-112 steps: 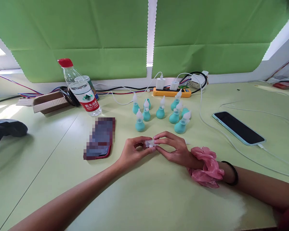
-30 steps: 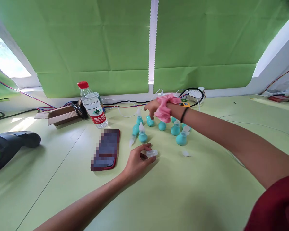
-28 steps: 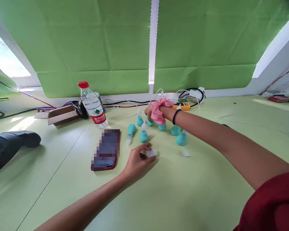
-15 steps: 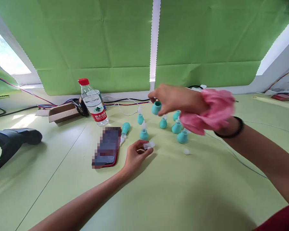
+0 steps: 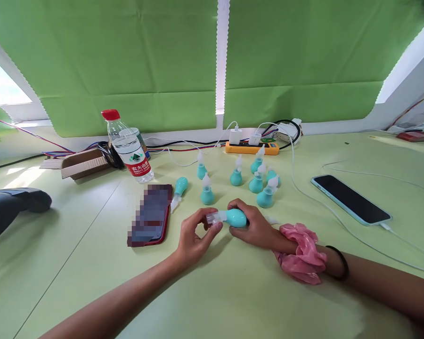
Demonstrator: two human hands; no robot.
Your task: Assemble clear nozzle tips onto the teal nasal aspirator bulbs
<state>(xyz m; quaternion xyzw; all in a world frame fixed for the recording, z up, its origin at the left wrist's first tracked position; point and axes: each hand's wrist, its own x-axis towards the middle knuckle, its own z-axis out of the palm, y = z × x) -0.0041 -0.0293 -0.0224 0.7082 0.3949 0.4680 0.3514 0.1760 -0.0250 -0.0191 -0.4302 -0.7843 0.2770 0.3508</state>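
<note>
My left hand [image 5: 196, 238] pinches a clear plastic connector [image 5: 215, 217] between thumb and fingers. The connector meets the neck of a teal rubber bulb [image 5: 237, 218], and my right hand [image 5: 252, 226] is closed around that bulb's rounded end. How far the connector sits inside the neck cannot be made out. Just beyond my hands stand several teal bulbs [image 5: 207, 194] with whitish nozzle tips, like nasal aspirators. One such aspirator [image 5: 180, 187] lies on its side by the red-cased phone. Partly hidden behind my right hand is a small whitish tip [image 5: 273, 220] on the table.
The red-cased phone [image 5: 151, 214] lies left of my hands, with a water bottle [image 5: 132, 153] and an open cardboard box [image 5: 85, 165] farther back. A yellow power strip [image 5: 250, 148] is by the wall. On the right, another phone [image 5: 349, 197] is plugged into a white cable.
My right hand has come down and toward me with the teal bulb, bringing its neck to the clear connector in my left hand. The power strip and right-hand phone have come into sight.
</note>
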